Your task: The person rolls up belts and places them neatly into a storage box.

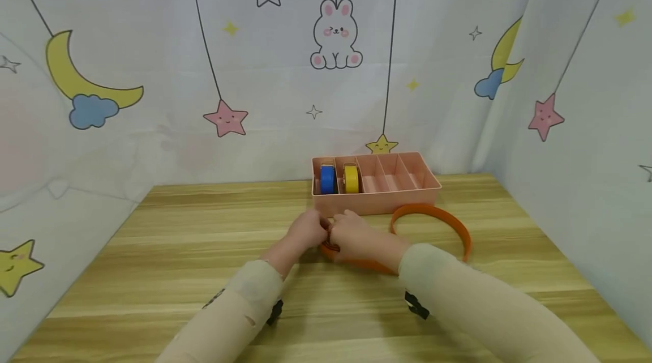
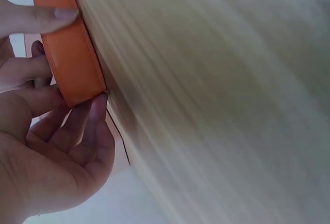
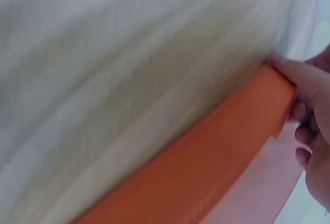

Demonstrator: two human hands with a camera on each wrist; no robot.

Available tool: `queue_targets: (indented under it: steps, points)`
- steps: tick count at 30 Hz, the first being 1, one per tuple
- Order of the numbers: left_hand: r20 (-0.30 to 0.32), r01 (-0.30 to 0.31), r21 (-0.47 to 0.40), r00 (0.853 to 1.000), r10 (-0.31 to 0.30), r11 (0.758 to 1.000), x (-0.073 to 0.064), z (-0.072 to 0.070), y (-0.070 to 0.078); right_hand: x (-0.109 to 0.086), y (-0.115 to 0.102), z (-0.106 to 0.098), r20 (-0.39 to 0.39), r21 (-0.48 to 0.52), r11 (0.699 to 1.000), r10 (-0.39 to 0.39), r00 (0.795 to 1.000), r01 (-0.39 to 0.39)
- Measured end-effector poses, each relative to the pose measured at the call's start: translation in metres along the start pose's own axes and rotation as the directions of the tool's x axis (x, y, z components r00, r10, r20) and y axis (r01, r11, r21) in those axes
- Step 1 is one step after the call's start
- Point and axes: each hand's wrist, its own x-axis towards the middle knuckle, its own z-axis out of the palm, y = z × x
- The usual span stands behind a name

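An orange belt (image 1: 433,210) with stitched edges stands on its edge on the table, partly wound into a small coil, its long tail looping to the right. My left hand (image 1: 308,228) holds the coil from the left, its fingertips against the orange strap (image 2: 75,59) in the left wrist view. From the other side my right hand (image 1: 353,236) pinches the belt between thumb and fingers. The right wrist view shows the strap (image 3: 206,157) running away from that hand's thumb (image 3: 294,72). Both hands hide most of the coil in the head view.
Just behind the hands stands a pink divided box (image 1: 374,204). A rolled blue belt (image 1: 327,180) and a rolled yellow belt (image 1: 351,179) occupy its two leftmost compartments. The wood-grain table (image 1: 204,238) meets a printed white curtain (image 1: 275,68) at the back.
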Motion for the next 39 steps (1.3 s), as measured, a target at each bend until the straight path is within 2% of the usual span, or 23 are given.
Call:
queue_targets:
  steps: [3, 6, 11, 13, 17, 20, 22, 24, 26, 30, 35, 39]
  points:
    - [0.032, -0.018, -0.008, 0.999, 0.018, 1.000, 0.000, 0.000, 0.000, -0.005, 0.005, 0.000, 0.036, -0.022, 0.998, -0.066, 0.997, 0.066]
    - [0.056, -0.057, -0.005, 0.997, 0.057, 0.998, 0.001, -0.002, 0.000, -0.010, 0.009, -0.001, 0.057, -0.004, 0.995, -0.097, 0.994, 0.097]
    - [0.115, -0.136, -0.017, 0.984, 0.137, 0.991, 0.004, -0.004, -0.002, -0.018, 0.017, -0.008, 0.088, 0.050, 0.994, -0.100, 0.991, 0.096]
    - [0.150, -0.149, -0.043, 0.977, 0.153, 0.988, 0.004, -0.005, -0.002, -0.020, 0.019, -0.010, 0.096, 0.055, 0.993, -0.106, 0.990, 0.101]
    - [0.203, -0.177, -0.071, 0.961, 0.188, 0.982, 0.004, -0.008, -0.003, -0.019, 0.019, -0.011, 0.070, 0.063, 0.987, -0.151, 0.986, 0.146]
    - [0.222, -0.179, -0.097, 0.955, 0.196, 0.979, 0.005, -0.008, -0.008, -0.016, 0.017, -0.010, 0.031, 0.075, 0.979, -0.190, 0.981, 0.187]
    - [0.227, -0.159, -0.125, 0.956, 0.184, 0.979, 0.005, -0.008, -0.011, -0.015, 0.015, -0.009, 0.014, 0.078, 0.977, -0.203, 0.979, 0.201]
    - [0.214, -0.125, -0.139, 0.965, 0.153, 0.982, 0.004, -0.008, -0.014, -0.013, 0.014, -0.009, 0.014, 0.075, 0.977, -0.202, 0.979, 0.201]
    - [0.185, -0.095, -0.136, 0.976, 0.119, 0.986, 0.003, -0.008, -0.014, -0.011, 0.012, -0.009, 0.032, 0.069, 0.980, -0.188, 0.982, 0.185]
    - [0.106, 0.000, -0.124, 0.994, 0.013, 0.992, -0.001, -0.008, -0.012, -0.006, 0.008, -0.011, 0.073, 0.065, 0.989, -0.135, 0.988, 0.130]
    - [0.034, 0.098, -0.058, 0.995, -0.096, 0.994, -0.006, -0.006, -0.005, -0.003, 0.005, -0.012, 0.087, 0.102, 0.994, -0.052, 0.995, 0.043]
    - [0.008, 0.092, 0.007, 0.996, -0.092, 0.996, -0.006, 0.000, 0.004, -0.004, 0.005, -0.009, 0.069, 0.068, 0.998, -0.003, 0.998, -0.002]
